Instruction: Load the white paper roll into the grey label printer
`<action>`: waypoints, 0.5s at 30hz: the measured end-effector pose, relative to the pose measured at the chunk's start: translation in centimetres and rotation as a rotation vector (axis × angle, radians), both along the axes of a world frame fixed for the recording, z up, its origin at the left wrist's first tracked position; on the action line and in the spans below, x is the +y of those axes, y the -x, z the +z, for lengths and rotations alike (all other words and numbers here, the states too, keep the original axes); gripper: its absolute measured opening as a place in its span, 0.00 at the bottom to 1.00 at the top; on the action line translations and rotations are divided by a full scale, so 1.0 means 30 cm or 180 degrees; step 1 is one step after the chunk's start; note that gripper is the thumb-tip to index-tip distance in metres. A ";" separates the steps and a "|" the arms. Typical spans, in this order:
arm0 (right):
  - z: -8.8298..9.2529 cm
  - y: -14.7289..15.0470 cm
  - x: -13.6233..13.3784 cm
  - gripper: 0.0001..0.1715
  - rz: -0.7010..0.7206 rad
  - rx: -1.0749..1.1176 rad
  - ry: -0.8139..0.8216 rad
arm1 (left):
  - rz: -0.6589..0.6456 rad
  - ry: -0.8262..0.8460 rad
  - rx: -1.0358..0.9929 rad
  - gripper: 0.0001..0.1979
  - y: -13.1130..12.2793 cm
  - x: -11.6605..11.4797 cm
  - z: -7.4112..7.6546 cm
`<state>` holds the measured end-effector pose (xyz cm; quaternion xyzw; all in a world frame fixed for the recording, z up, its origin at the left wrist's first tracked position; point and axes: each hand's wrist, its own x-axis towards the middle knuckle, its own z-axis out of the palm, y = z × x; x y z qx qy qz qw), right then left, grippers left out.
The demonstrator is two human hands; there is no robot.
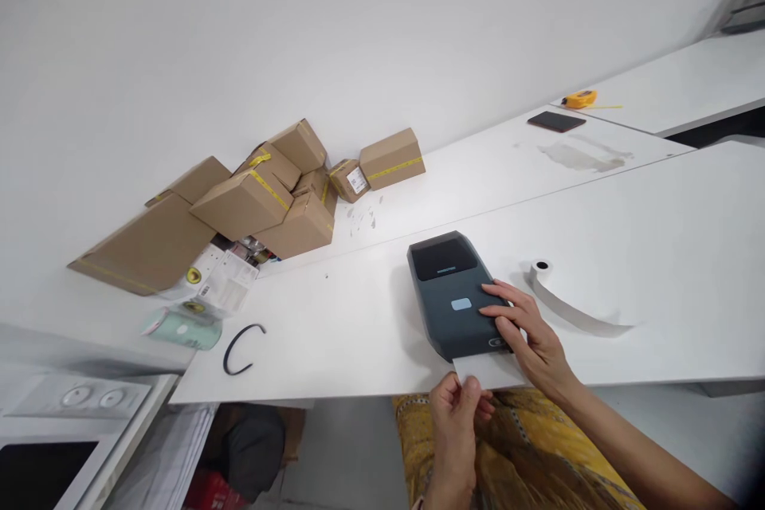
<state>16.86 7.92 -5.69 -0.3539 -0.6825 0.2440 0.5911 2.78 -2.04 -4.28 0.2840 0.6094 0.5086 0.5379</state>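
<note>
A dark grey label printer (449, 287) sits near the front edge of the white table (657, 255). A white label (487, 370) sticks out of its front slot. My left hand (457, 414) pinches the label's lower left corner, fingers closed on it. My right hand (529, 331) lies on the printer's front right top, fingers stretched flat and pressing down. A roll of white label paper (567, 307) lies unrolled to the right of the printer.
A pile of brown cardboard boxes (263, 191) stands at the back left, with printed packets (221, 283) and a pale green tube (185, 328) in front. A black curved cable (242, 347) lies near the edge. Far right lie a dark phone (555, 121) and a yellow tape measure (578, 99).
</note>
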 end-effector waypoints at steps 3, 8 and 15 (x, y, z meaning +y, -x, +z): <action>0.013 -0.011 -0.002 0.14 0.0033 -0.0054 0.0140 | -0.0044 -0.0015 -0.0007 0.30 0.008 0.004 0.006; -0.007 -0.001 0.004 0.24 0.0065 0.0454 0.1155 | -0.0099 0.0020 -0.0013 0.28 0.001 0.011 -0.018; -0.091 0.015 -0.006 0.42 0.0271 0.1036 0.2156 | 0.0642 -0.0216 0.0895 0.25 0.015 -0.045 -0.001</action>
